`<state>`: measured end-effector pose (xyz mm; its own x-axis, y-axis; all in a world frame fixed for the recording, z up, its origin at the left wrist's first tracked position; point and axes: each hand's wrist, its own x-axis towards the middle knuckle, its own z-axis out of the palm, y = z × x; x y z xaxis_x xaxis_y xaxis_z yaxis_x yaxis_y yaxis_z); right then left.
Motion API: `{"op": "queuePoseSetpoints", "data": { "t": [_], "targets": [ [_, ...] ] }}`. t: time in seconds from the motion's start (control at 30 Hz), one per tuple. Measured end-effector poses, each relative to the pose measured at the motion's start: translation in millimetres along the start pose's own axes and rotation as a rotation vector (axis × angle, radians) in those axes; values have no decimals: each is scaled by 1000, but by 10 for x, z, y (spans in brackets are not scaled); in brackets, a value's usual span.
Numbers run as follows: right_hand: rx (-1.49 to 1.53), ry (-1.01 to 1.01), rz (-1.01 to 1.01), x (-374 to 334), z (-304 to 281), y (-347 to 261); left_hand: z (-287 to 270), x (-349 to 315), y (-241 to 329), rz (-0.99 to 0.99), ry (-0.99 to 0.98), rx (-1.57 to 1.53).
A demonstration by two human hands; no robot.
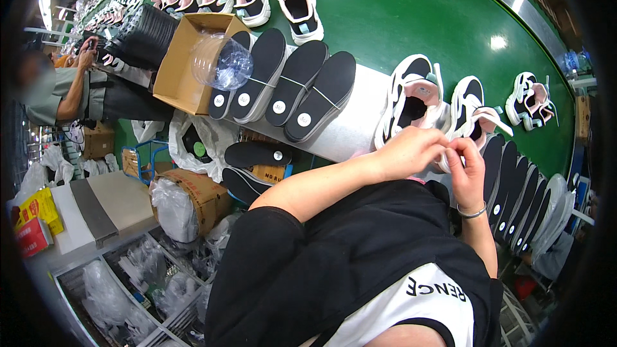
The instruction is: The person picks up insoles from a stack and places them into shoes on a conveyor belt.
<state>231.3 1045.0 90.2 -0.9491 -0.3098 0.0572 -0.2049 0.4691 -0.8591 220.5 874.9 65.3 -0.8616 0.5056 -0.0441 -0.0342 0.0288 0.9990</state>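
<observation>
On the worktop (379, 19) I see tied insoles (292, 83) and a box (170, 71) with a clear tub (222, 64) crowding the left, and a row of black soles (514, 193) just beside my right grip (468, 167). My left grip (411, 151) meets it, fingertips bunched; I cannot tell whether anything is pinched there. The left shoe (411, 93) and right shoe (468, 106) sit just beyond, near ends partly hidden by my grips. What a co-worker (71, 93) holds is too small to tell.

The shirt (360, 244) is black; its lettered panel (402, 305) white; the bangle (473, 214) silver.
</observation>
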Motion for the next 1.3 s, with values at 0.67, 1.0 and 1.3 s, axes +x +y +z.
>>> {"op": "queuePoseSetpoints", "data": {
  "t": [0.67,1.0,1.3],
  "targets": [
    [-818,-128,73,-351,-181,621,-1116,-800,-724,-233,577,1448],
    [-758,389,279,-683,-1084,917,-915,-796,-857,-534,657,1448],
    [-925,371,769,-1138,-1370,1442,340,432,55,329,209,457]
  ]
}}
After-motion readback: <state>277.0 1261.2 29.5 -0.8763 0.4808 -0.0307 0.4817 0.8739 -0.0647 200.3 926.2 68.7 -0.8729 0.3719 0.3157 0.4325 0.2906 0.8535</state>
